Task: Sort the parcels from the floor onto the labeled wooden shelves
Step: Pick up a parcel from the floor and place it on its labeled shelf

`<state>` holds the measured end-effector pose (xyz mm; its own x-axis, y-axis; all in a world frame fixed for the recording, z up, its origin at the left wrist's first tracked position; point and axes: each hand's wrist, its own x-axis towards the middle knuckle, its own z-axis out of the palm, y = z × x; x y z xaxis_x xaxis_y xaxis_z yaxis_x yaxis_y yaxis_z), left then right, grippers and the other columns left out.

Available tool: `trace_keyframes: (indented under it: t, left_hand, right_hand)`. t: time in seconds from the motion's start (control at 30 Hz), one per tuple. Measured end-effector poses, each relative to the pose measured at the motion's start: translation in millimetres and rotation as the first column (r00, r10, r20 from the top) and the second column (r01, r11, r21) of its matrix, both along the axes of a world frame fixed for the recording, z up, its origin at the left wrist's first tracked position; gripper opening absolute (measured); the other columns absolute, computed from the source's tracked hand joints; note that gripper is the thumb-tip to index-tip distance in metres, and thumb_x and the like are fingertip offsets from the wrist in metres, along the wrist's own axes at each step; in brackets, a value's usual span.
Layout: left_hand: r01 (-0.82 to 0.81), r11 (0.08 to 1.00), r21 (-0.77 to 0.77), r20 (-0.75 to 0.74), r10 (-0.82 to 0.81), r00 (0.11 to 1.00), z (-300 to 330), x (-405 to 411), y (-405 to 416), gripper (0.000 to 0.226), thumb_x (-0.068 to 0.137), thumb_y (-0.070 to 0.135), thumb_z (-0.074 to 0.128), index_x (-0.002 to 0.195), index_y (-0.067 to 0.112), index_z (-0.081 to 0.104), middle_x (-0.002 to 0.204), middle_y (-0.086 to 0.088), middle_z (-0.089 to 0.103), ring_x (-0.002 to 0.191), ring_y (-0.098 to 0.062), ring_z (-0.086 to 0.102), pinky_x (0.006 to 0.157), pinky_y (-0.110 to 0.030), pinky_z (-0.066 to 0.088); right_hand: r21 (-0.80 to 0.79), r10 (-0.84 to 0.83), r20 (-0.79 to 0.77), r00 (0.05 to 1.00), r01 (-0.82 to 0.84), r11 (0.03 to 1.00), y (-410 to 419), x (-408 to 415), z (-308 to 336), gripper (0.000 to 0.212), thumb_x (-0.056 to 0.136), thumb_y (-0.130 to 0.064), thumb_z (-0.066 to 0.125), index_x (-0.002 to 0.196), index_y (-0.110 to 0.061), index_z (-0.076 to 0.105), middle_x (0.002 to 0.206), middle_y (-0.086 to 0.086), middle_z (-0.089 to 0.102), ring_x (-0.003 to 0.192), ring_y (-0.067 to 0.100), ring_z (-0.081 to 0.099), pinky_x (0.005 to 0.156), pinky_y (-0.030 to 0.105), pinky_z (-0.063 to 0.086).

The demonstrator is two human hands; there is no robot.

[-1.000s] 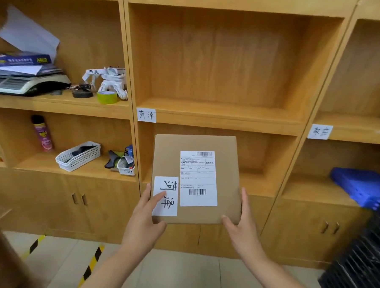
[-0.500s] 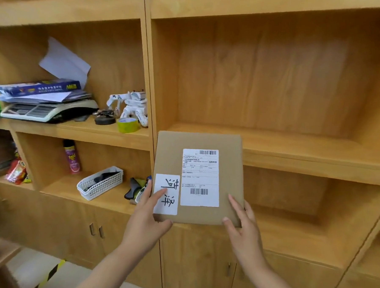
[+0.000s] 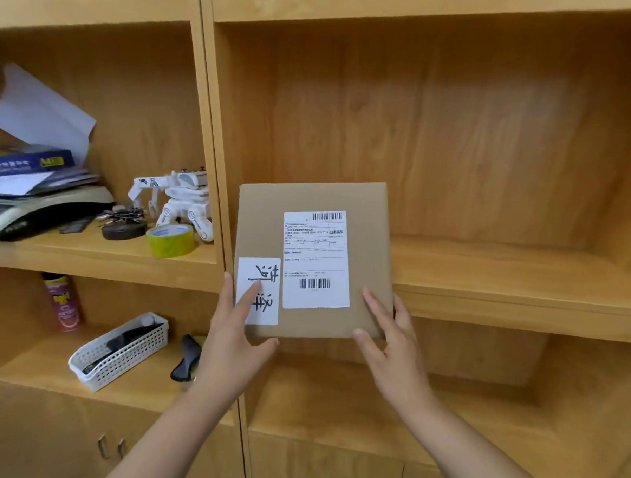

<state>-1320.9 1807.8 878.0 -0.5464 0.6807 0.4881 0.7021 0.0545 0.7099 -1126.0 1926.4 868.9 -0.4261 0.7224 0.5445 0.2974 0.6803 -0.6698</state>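
left shelf bay: yellow-green tape roll (image 3: 170, 240), white toy robot (image 3: 180, 204) | left hand (image 3: 232, 347): fingers closed on flat brown cardboard parcel (image 3: 313, 261) at its lower-left corner | parcel: held before the middle wooden shelf (image 3: 521, 293), overlapping its front edge | right hand (image 3: 393, 348): fingers grip lower-right edge | risk: parcel catches shelf lip and slips if not lifted clear

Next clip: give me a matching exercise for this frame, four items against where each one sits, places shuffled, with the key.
Items:
1. cardboard parcel
2. tape roll
3. white basket
4. spray can

Places:
A. lower left shelf, at the back
B. upper left shelf, beside the toy robot
C. held in the left hand and right hand
D. lower left shelf, near the front

Pairs: 1-C, 2-B, 3-D, 4-A
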Motion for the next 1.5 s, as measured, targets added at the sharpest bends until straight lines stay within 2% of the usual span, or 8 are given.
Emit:
trace_keyframes:
  t: [0.2, 0.63, 0.8, 1.0, 1.17, 1.27, 1.37, 1.5]
  left_hand:
    - [0.062, 0.998, -0.023, -0.154, -0.065, 0.986, 8.4, -35.3, 32.0, 0.081, 0.073, 0.02, 0.073, 0.139, 0.04, 0.029, 0.151, 0.018, -0.009, 0.143, -0.017, 0.006, 0.111, -0.039, 0.024]
    - [0.079, 0.996, 0.034, -0.261, -0.067, 0.963, 18.0, -91.5, 65.2, 0.062, 0.078, 0.019, 0.07, 0.133, 0.029, 0.043, 0.153, 0.001, 0.023, 0.14, -0.022, 0.014, 0.112, -0.043, 0.022]
    - [-0.026, 0.996, 0.082, -0.572, 0.068, 0.818, 26.9, -100.2, 69.7, 0.054, 0.072, 0.012, 0.071, 0.122, 0.022, 0.053, 0.136, -0.007, 0.051, 0.135, -0.03, 0.025, 0.113, -0.051, 0.017]
    - [-0.026, 0.998, -0.063, -0.776, -0.032, 0.63, 27.3, -99.8, 82.1, 0.098, 0.057, 0.008, 0.081, 0.141, 0.016, 0.032, 0.142, -0.01, 0.045, 0.134, -0.027, 0.028, 0.116, -0.04, 0.003]
    - [-0.025, 0.998, -0.061, -0.797, -0.034, 0.604, 34.9, -104.4, 94.4, 0.101, 0.05, 0.009, 0.084, 0.139, 0.015, 0.037, 0.135, -0.012, 0.053, 0.128, -0.03, 0.045, 0.113, -0.041, 0.013]
    - [-0.016, 0.999, -0.048, -0.798, -0.029, 0.602, 38.0, -111.1, 105.2, 0.096, 0.051, 0.003, 0.08, 0.137, 0.015, 0.039, 0.133, -0.011, 0.055, 0.126, -0.03, 0.048, 0.11, -0.044, 0.019]
    - [-0.02, 0.997, -0.077, -0.785, -0.048, 0.617, 43.8, -118.8, 115.2, 0.093, 0.056, -0.002, 0.074, 0.139, 0.017, 0.035, 0.137, -0.009, 0.051, 0.13, -0.028, 0.044, 0.117, -0.042, 0.014]
    - [0.001, 0.993, -0.115, -0.766, -0.089, 0.636, 51.4, -123.8, 123.9, 0.091, 0.065, -0.008, 0.063, 0.144, 0.018, 0.026, 0.146, -0.008, 0.039, 0.138, -0.027, 0.03, 0.113, -0.038, 0.002]
  right_hand:
    - [0.014, -0.076, 0.007, 0.997, 0.076, 0.997, 15.2, -34.9, 6.4, 0.07, 0.082, -0.026, 0.065, 0.126, -0.065, 0.027, 0.151, -0.012, 0.002, 0.143, 0.008, 0.007, 0.111, 0.044, 0.033]
    - [0.173, -0.295, 0.128, 0.947, 0.271, 0.947, 29.8, -80.2, 28.4, 0.056, 0.087, -0.028, 0.061, 0.134, -0.047, 0.037, 0.157, 0.0, 0.01, 0.138, 0.021, 0.029, 0.111, 0.035, 0.03]
    - [0.208, -0.389, 0.199, 0.9, 0.349, 0.914, 28.4, -93.7, 41.8, 0.053, 0.089, -0.04, 0.054, 0.137, -0.047, 0.033, 0.156, 0.002, 0.018, 0.133, 0.028, 0.034, 0.11, 0.037, 0.026]
    - [0.336, -0.486, 0.205, 0.849, 0.406, 0.85, 35.1, -107.6, 56.4, 0.055, 0.088, -0.03, 0.058, 0.139, -0.032, 0.039, 0.152, 0.016, 0.027, 0.128, 0.035, 0.043, 0.106, 0.045, 0.03]
    - [0.648, -0.605, 0.38, 0.7, 0.265, 0.714, 32.8, -117.2, 52.8, 0.091, 0.06, -0.016, 0.079, 0.139, -0.03, 0.036, 0.149, 0.017, 0.035, 0.136, 0.038, 0.034, 0.105, 0.057, 0.034]
    - [0.641, -0.6, 0.477, 0.643, 0.212, 0.737, 36.0, -125.4, 46.6, 0.094, 0.055, -0.028, 0.083, 0.138, -0.032, 0.038, 0.149, 0.011, 0.037, 0.136, 0.036, 0.036, 0.104, 0.06, 0.034]
    - [0.599, -0.581, 0.523, 0.623, 0.216, 0.771, 44.3, -132.4, 50.5, 0.089, 0.062, -0.03, 0.079, 0.14, -0.034, 0.035, 0.152, 0.009, 0.032, 0.14, 0.035, 0.028, 0.105, 0.062, 0.028]
    - [0.521, -0.498, 0.578, 0.647, 0.177, 0.835, 56.9, -139.6, 58.3, 0.077, 0.086, -0.029, 0.057, 0.146, -0.038, 0.009, 0.159, 0.003, -0.005, 0.145, 0.029, -0.01, 0.113, 0.058, 0.002]
